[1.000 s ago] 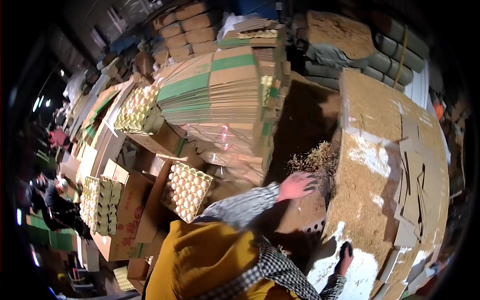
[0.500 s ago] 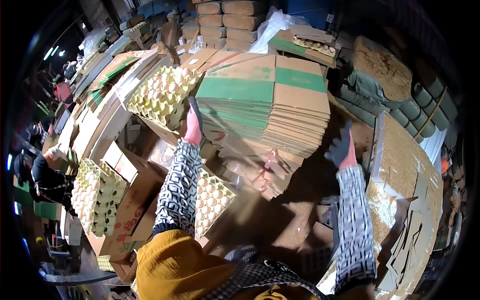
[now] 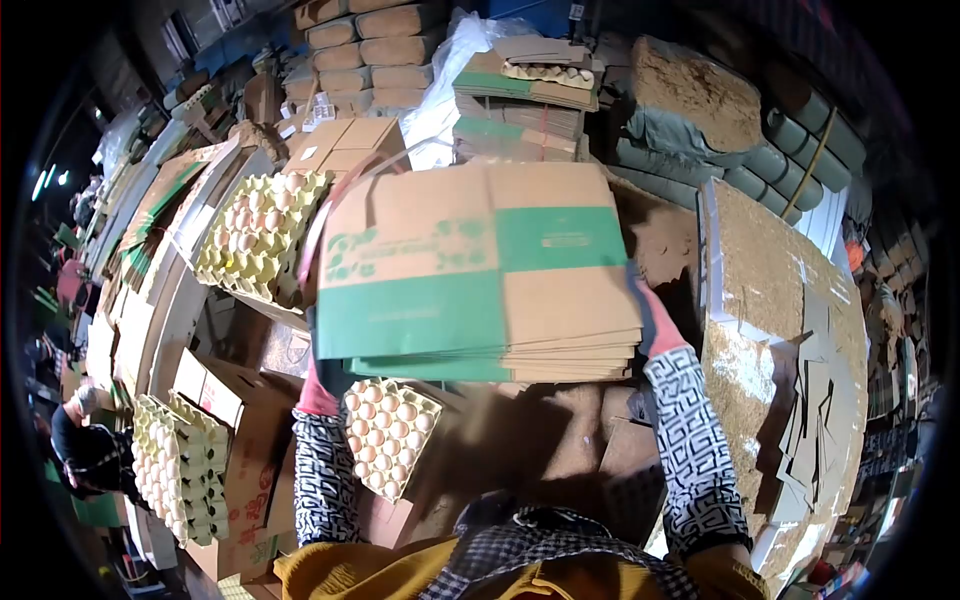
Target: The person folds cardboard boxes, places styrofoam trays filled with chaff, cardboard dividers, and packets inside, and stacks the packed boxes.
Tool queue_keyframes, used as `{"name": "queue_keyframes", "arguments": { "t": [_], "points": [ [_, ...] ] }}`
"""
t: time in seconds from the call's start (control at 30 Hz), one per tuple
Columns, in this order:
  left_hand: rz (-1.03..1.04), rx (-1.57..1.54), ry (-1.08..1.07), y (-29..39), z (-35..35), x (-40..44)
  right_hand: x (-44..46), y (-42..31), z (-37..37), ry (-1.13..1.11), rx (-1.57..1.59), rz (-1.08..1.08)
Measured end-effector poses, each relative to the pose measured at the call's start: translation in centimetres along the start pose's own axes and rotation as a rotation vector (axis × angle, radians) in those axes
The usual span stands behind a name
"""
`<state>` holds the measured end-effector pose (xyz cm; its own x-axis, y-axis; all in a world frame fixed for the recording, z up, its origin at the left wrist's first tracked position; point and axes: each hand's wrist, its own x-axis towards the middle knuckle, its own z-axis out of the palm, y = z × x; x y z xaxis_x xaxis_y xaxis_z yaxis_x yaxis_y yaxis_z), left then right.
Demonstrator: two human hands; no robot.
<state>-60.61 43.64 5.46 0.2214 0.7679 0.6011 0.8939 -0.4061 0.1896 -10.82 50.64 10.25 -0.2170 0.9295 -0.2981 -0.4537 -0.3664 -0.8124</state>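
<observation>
A stack of flattened cardboard boxes (image 3: 410, 310), brown with green bands, spans the middle of the view between my hands. My left hand (image 3: 326, 372), in a dark glove with a pink cuff, grips the stack's lower left edge; most of its fingers are hidden. At the right edge my right hand (image 3: 650, 312), gloved alike, presses against the sheets, fingers partly behind them. Below the stack, near my left wrist, is a tray of eggs (image 3: 392, 430). Up and left of it stand stacked yellow egg trays (image 3: 262, 235), the top one partly filled.
More egg trays (image 3: 180, 465) stand at the lower left beside an open carton (image 3: 262, 450). A large board covered in grain-like material (image 3: 755, 270) borders the right side. Brown bales (image 3: 395, 50) are piled behind. A person (image 3: 90, 440) is at the far left.
My left hand has left the egg trays and my right hand has come inward. Both now grip the flattened boxes, which are nearer and more upright. The view has shifted right.
</observation>
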Motion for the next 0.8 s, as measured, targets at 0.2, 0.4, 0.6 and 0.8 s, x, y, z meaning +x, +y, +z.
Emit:
{"name": "queue_keyframes", "arguments": {
  "t": [0.2, 0.4, 0.6, 0.8],
  "points": [
    [-0.383, -0.789, -0.158, -2.9, 0.3, -1.7, -1.3, -0.8, 1.3, -0.017, 0.15, 0.092],
    [-0.896, -1.902, -0.121, 5.6, -3.4, 1.6, -7.4, 0.6, -2.3, 0.01, 0.227, -0.163],
    [-0.533, -2.006, -0.239, 10.8, 4.6, -4.6, -31.8, 4.0, -7.6, 0.345, 0.05, -0.53],
    [-0.664, -2.297, -1.109, 34.5, 11.3, 0.0, -55.8, 16.1, -11.0, 0.983, 0.282, -0.582]
  ]
}}
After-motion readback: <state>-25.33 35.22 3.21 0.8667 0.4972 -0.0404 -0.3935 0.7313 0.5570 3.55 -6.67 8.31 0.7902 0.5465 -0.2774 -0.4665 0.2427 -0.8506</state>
